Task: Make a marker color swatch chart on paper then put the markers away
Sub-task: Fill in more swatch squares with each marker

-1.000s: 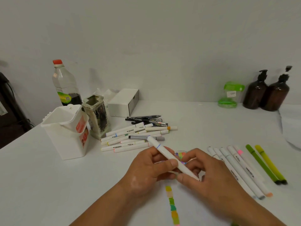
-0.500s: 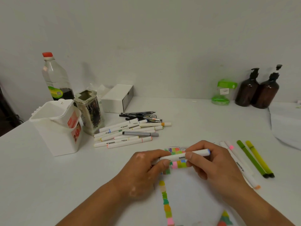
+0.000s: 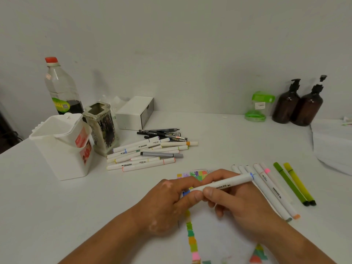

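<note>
A white marker with a blue band (image 3: 228, 184) lies crosswise between my hands, just above the paper (image 3: 209, 231). My right hand (image 3: 240, 204) grips its barrel. My left hand (image 3: 171, 202) pinches its left end, where a blue tip or cap shows. The paper carries a column of colour swatches (image 3: 191, 237) and a row of swatches near its top edge, partly hidden by my fingers. A pile of white markers (image 3: 144, 153) lies behind, to the left. Several more white markers (image 3: 270, 189) lie to the right of my hands.
A white plastic container (image 3: 62, 147) and a patterned pen cup (image 3: 102, 128) stand at the left, with a bottle (image 3: 61, 88) and a white box (image 3: 136, 113) behind. Two green pens (image 3: 295, 183) lie at the right. Brown pump bottles (image 3: 299, 103) and a green-lidded jar (image 3: 257, 107) stand at the back right.
The marker has turned from pointing away from me to lying crosswise. My hands moved down over the swatch paper, and the view shifted so more of the paper shows.
</note>
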`<state>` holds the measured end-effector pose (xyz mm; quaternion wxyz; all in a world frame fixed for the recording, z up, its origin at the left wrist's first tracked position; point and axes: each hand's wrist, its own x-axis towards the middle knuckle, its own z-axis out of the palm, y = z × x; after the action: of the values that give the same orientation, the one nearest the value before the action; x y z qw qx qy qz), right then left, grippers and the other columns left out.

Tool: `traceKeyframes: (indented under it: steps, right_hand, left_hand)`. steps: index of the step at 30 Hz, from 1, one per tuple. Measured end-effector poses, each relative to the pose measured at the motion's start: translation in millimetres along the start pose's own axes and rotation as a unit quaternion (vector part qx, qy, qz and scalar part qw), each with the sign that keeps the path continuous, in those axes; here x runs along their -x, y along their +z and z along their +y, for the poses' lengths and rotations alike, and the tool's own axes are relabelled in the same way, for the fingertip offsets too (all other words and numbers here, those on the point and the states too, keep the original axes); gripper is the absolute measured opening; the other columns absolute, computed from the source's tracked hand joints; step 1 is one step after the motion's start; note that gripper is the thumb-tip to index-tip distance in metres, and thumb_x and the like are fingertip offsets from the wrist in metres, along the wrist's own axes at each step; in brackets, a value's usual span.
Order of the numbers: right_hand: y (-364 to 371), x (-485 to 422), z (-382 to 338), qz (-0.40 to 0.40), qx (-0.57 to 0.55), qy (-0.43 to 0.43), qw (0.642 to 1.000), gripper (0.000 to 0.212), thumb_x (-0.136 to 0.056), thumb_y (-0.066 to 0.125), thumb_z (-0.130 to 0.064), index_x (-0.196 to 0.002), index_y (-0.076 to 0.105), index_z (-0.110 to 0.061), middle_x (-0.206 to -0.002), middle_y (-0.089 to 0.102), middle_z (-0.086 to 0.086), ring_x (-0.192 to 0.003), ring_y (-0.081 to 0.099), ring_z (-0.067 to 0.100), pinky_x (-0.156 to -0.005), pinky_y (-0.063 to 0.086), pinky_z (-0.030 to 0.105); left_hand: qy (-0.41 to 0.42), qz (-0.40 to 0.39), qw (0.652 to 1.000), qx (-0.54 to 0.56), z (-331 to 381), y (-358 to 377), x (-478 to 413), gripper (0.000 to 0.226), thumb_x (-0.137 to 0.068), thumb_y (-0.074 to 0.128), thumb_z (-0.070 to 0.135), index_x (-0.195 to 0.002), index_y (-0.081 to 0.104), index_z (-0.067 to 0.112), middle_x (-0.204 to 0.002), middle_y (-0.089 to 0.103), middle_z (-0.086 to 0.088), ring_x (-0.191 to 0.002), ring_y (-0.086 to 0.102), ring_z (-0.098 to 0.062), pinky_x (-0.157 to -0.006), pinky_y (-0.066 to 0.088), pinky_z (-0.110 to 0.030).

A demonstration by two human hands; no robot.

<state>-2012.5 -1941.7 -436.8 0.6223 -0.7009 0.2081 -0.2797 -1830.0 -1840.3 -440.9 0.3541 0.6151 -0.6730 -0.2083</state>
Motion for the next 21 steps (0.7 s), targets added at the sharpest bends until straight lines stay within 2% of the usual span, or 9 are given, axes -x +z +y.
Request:
traceKeyframes:
  steps: [2, 4, 6, 7, 8, 10, 14, 17, 21]
  right_hand:
    - [-1, -2, 0, 0.036, 0.003, -0.009, 0.999, 0.023, -0.069, 0.078, -0.039, -0.082, 0.074, -0.020, -0.067, 0.067, 0.007, -0.058, 0.059, 0.019, -0.049, 0.047, 0.029]
    - [-6, -5, 1, 0.104, -0.027, 0.000, 0.994, 0.025, -0.064, 0.074, -0.039, -0.072, 0.067, -0.017, -0.060, 0.060, 0.008, -0.052, 0.052, 0.019, -0.045, 0.043, 0.029]
    - [-9, -5, 1, 0.144, -0.033, 0.018, 0.989, 0.023, -0.065, 0.071, -0.038, -0.071, 0.067, -0.016, -0.057, 0.057, 0.008, -0.050, 0.050, 0.019, -0.042, 0.041, 0.029]
    - [-8, -6, 2, 0.143, -0.025, 0.029, 0.989, 0.018, -0.071, 0.070, -0.033, -0.074, 0.070, -0.016, -0.057, 0.059, 0.009, -0.050, 0.051, 0.019, -0.041, 0.042, 0.029]
    - [-7, -6, 3, 0.133, -0.020, 0.043, 0.990, 0.011, -0.081, 0.069, -0.025, -0.078, 0.074, -0.016, -0.058, 0.061, 0.010, -0.050, 0.053, 0.019, -0.041, 0.043, 0.030]
    - [-3, -6, 7, 0.105, 0.012, 0.068, 0.992, 0.019, -0.093, 0.064, -0.009, -0.081, 0.077, -0.017, -0.062, 0.066, 0.010, -0.052, 0.058, 0.019, -0.045, 0.047, 0.029]
    - [-2, -5, 12, 0.098, 0.138, 0.081, 0.982, 0.016, -0.088, 0.073, -0.014, -0.079, 0.074, -0.026, -0.059, 0.068, 0.007, -0.048, 0.060, 0.015, -0.048, 0.049, 0.022]
    - [-3, -6, 13, 0.098, 0.163, 0.084, 0.978, 0.013, -0.087, 0.073, -0.017, -0.079, 0.074, -0.027, -0.061, 0.069, 0.008, -0.049, 0.062, 0.015, -0.050, 0.051, 0.022]
    - [-3, -5, 12, 0.092, 0.180, 0.080, 0.976, 0.012, -0.087, 0.074, -0.021, -0.081, 0.074, -0.032, -0.060, 0.070, 0.004, -0.050, 0.063, 0.012, -0.050, 0.049, 0.018]
  left_hand:
    - [-0.023, 0.020, 0.999, -0.023, -3, 2, 0, 0.033, -0.088, 0.054, 0.066, -0.115, 0.058, 0.047, -0.082, 0.060, 0.028, -0.071, 0.055, -0.001, -0.061, 0.038, -0.008]
    - [-0.062, 0.029, 0.995, -0.077, -8, 2, 0, 0.059, -0.073, 0.060, 0.080, -0.122, 0.051, 0.049, -0.085, 0.056, 0.039, -0.077, 0.055, 0.008, -0.064, 0.040, -0.006]
    - [-0.101, 0.014, 0.986, -0.133, -13, 3, -1, 0.079, -0.062, 0.061, 0.089, -0.130, 0.043, 0.054, -0.110, 0.053, 0.036, -0.096, 0.052, 0.005, -0.078, 0.043, -0.012]
    - [-0.115, 0.001, 0.981, -0.157, -15, 3, -2, 0.085, -0.059, 0.060, 0.091, -0.134, 0.041, 0.054, -0.118, 0.050, 0.032, -0.102, 0.047, 0.001, -0.085, 0.042, -0.017]
    - [-0.124, -0.015, 0.976, -0.178, -15, 4, -3, 0.088, -0.058, 0.059, 0.092, -0.135, 0.041, 0.053, -0.118, 0.048, 0.028, -0.102, 0.042, 0.000, -0.087, 0.039, -0.022]
    - [-0.128, -0.038, 0.969, -0.207, -15, 6, -4, 0.087, -0.061, 0.058, 0.090, -0.136, 0.044, 0.049, -0.109, 0.046, 0.026, -0.095, 0.036, 0.001, -0.085, 0.033, -0.025]
    - [-0.138, -0.044, 0.964, -0.222, -16, 8, -5, 0.084, -0.063, 0.057, 0.089, -0.136, 0.047, 0.048, -0.120, 0.054, 0.020, -0.101, 0.039, -0.004, -0.091, 0.033, -0.027]
    - [-0.145, -0.048, 0.962, -0.225, -17, 9, -6, 0.084, -0.064, 0.057, 0.089, -0.136, 0.047, 0.048, -0.125, 0.054, 0.018, -0.103, 0.037, -0.006, -0.091, 0.032, -0.027]
    - [-0.142, -0.045, 0.962, -0.227, -17, 8, -5, 0.083, -0.065, 0.057, 0.089, -0.136, 0.047, 0.047, -0.119, 0.054, 0.019, -0.102, 0.039, -0.004, -0.092, 0.033, -0.027]
